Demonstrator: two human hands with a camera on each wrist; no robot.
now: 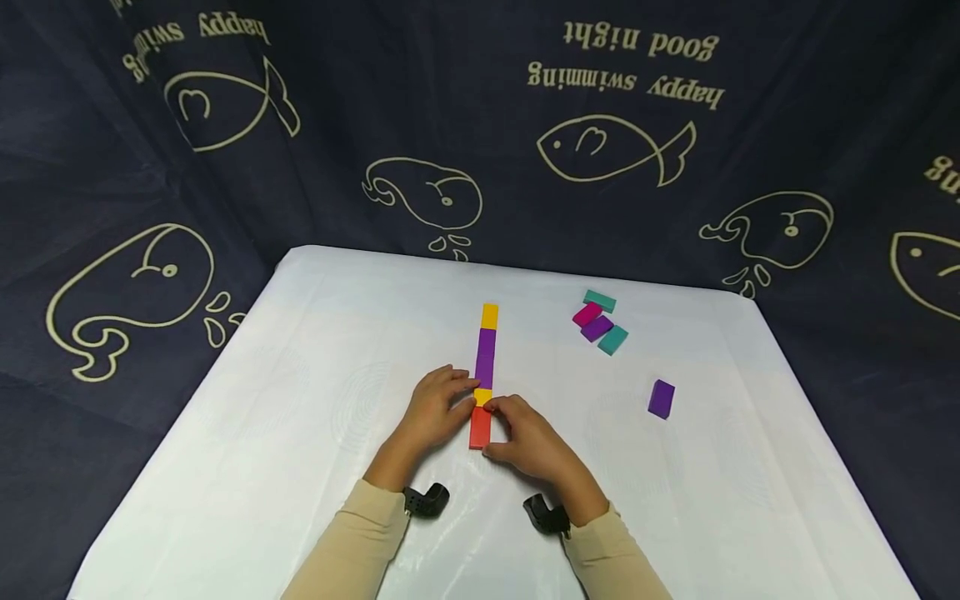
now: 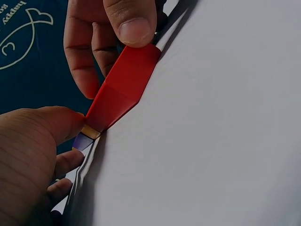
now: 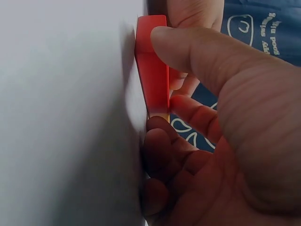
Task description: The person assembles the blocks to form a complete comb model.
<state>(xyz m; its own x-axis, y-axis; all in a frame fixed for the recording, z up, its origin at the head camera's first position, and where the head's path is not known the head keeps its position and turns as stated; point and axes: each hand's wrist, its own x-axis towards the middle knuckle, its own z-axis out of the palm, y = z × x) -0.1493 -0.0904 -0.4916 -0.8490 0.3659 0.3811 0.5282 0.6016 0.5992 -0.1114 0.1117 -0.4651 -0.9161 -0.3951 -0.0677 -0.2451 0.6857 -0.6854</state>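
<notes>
A straight row of flat blocks lies on the white table. The near end is a red block (image 1: 480, 428), followed by a small yellow block (image 1: 483, 397), a purple stretch (image 1: 485, 358) and another yellow block (image 1: 489, 317) at the far end. My right hand (image 1: 536, 446) grips the red block (image 3: 155, 77), thumb at its near end and index finger by its far end. From the left side, my left hand (image 1: 435, 408) touches the row near the small yellow block, its thumb and index fingertip against the edge. In the left wrist view, the left fingers partly hide the row's far part.
At the back right lie a green block (image 1: 600, 301), a magenta block (image 1: 587, 314), a purple block (image 1: 597, 328) and another green block (image 1: 613, 340). A separate purple block (image 1: 662, 399) lies nearer. Dark patterned cloth (image 1: 487, 100) stands behind the table.
</notes>
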